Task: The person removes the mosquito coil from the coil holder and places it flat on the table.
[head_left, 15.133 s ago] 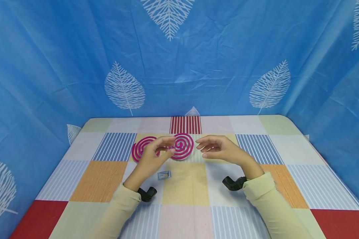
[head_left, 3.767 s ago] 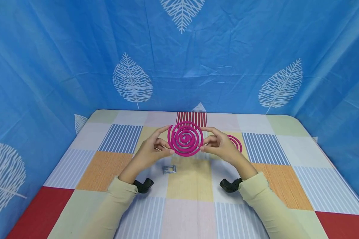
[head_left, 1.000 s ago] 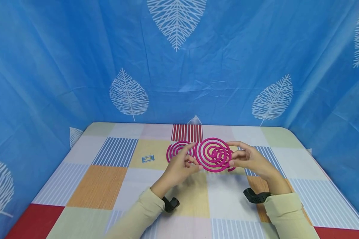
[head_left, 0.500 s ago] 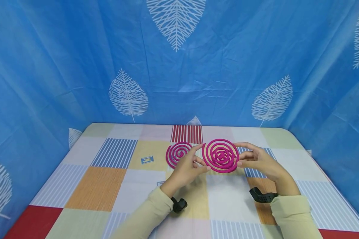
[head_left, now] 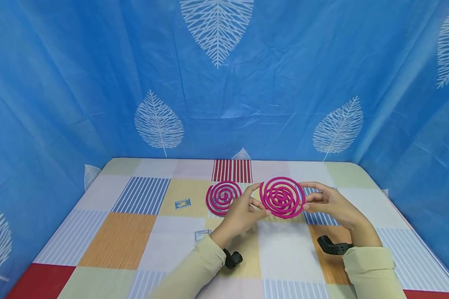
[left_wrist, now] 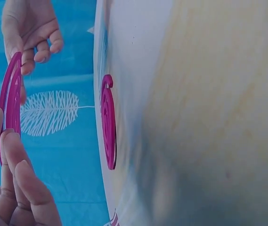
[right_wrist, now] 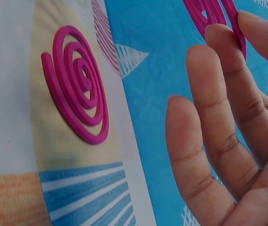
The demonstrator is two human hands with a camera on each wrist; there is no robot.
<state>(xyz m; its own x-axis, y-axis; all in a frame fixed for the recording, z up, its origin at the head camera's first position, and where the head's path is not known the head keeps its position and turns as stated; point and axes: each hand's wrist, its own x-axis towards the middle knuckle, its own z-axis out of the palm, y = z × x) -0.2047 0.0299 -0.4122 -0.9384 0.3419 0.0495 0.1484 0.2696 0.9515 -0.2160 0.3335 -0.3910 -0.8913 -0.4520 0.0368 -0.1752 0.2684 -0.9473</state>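
A pink mosquito coil (head_left: 282, 197) is held up level above the table, its rim pinched from both sides. On its left edge the left hand (head_left: 243, 212) grips between thumb and fingertips; opposite, the right hand (head_left: 329, 203) does the same. In the left wrist view the held coil (left_wrist: 12, 89) appears nearly edge-on. Below it a second coil (right_wrist: 85, 84) lies flat on the cloth, overlapped by the held one in the head view. Left of the left hand rests a third coil (head_left: 223, 196), its right side just behind the fingers.
Two small metal stands lie flat on the patchwork tablecloth (head_left: 112, 238): one stand (head_left: 182, 203) further back at left, the other stand (head_left: 202, 235) close to the left sleeve. A blue leaf-print curtain (head_left: 224, 104) rises behind and at both sides.
At 15.1 s ago both hands were empty over two coil shapes. By 3.8 s ago they held a coil; since 1.0 s ago it has moved slightly right, and the nearer stand has come into sight.
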